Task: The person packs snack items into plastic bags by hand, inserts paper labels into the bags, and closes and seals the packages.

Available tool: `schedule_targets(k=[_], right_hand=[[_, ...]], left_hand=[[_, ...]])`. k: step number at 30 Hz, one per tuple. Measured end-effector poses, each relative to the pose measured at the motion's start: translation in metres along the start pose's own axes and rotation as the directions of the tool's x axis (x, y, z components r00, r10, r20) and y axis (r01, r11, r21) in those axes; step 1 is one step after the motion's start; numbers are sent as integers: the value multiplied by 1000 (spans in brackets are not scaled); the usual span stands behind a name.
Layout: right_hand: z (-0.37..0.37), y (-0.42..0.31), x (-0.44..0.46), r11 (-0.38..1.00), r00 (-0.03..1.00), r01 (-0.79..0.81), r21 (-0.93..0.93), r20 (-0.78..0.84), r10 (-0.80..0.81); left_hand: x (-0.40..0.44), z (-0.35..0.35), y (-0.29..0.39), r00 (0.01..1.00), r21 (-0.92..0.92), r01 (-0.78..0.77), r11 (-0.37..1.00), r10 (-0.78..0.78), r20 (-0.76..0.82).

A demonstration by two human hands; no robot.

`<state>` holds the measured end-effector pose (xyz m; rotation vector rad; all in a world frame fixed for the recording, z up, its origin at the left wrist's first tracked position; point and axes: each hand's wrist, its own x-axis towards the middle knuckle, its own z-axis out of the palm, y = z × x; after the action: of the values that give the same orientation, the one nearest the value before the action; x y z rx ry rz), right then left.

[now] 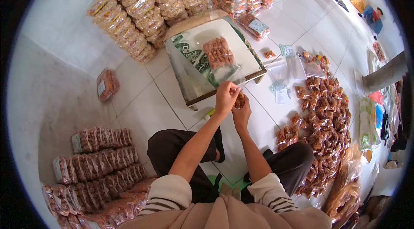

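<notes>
My left hand (pixel 226 98) is closed, its fingertips pinching clear plastic at the near edge of the low table (pixel 188 86). Whether that plastic belongs to the large bag or to the small packet I cannot tell. Just right of it, my right hand (pixel 243 114) is wrapped round a small packet of brown snacks (pixel 239 101). Beyond both hands, a clear bag filled with rows of brown snack packets (pixel 218 53) lies flat on the table top, its loose end towards me.
Small snack packets (pixel 323 116) are heaped on the floor at right, beside clear empty bags (pixel 286 70) and a printed label (pixel 283 95). Filled bags (pixel 101 140) are stacked at lower left. Taller stacks (pixel 138 6) line the back wall. A person (pixel 373 19) is at far right.
</notes>
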<state>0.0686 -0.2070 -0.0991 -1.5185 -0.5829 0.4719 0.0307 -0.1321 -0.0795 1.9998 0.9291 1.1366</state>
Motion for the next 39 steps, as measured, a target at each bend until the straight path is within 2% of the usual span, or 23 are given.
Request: schedule_targets(k=[1,3,7,12,14,17,19,21,22,24,25,27,28,29,30,31,32,33,34,35,37,38,39], right_hand=[[3,6,4,997,999,20,-73,44,-17],[9,16,13,989,995,43,-141,95,-30],[15,30,35,963,986,89,-253,160,-49],[15,21,26,929,983,173,-327,1,-182],[11,9,11,928,989,138,-347,-5,-149],[5,10,-2,943,997,83,-323,29,-78],[1,9,-4,958,997,62,-281,71,-43],[-3,5,-1,920,953,235,-312,262,-154],[-4,2,1,919,952,237,-314,263,-156],[-6,-1,3,826,880,437,-355,358,-312],[-6,2,2,825,880,438,-356,357,-313],[-8,6,-1,704,838,545,-455,310,-449],[-8,5,-1,702,837,546,-457,310,-450],[-8,5,-3,771,889,456,-445,257,-378],[-8,5,-5,830,932,359,-426,205,-298],[-6,4,-4,830,932,360,-426,206,-298],[-3,4,0,882,973,232,-410,106,-207],[1,4,4,919,994,103,-380,9,-108],[3,9,8,920,994,103,-379,9,-107],[5,14,12,943,999,39,-330,-7,-44],[10,24,19,970,996,-88,-226,-22,85],[14,16,17,971,996,-86,-224,-17,85],[17,2,14,980,999,-44,-196,21,49]], left_hand=[[1,-1,-1,1000,4,-2,1000,2,-2],[3,-3,-3,990,108,-133,985,128,51],[2,-5,-7,991,63,-115,991,111,75],[4,-13,-5,996,-61,-45,997,49,77],[3,-15,-10,997,-132,3,991,8,80],[1,-17,-12,993,-78,-61,995,68,98],[7,-19,-7,975,49,-181,982,173,138],[13,-19,-7,972,82,-200,976,187,144],[14,-17,-7,968,114,-218,969,200,150],[16,-14,-3,967,134,-230,964,211,142],[17,-13,2,965,155,-242,958,222,137],[20,-5,10,965,131,-247,960,231,126],[21,-3,12,965,112,-249,962,236,115],[21,-3,12,966,110,-247,963,234,114],[20,-3,9,957,18,-266,964,262,121],[20,-5,5,948,-72,-285,956,292,126],[18,-8,1,948,-70,-286,956,293,125],[12,-7,-12,992,-51,-119,992,117,-42],[6,-6,-22,976,-62,54,997,-66,-207],[0,-4,-32,976,-61,55,997,-67,-208],[-9,-3,-49,874,-199,373,906,-415,-253],[-17,8,-80,881,-290,371,882,-433,-192],[-16,5,-78,880,-289,370,883,-433,-194]])
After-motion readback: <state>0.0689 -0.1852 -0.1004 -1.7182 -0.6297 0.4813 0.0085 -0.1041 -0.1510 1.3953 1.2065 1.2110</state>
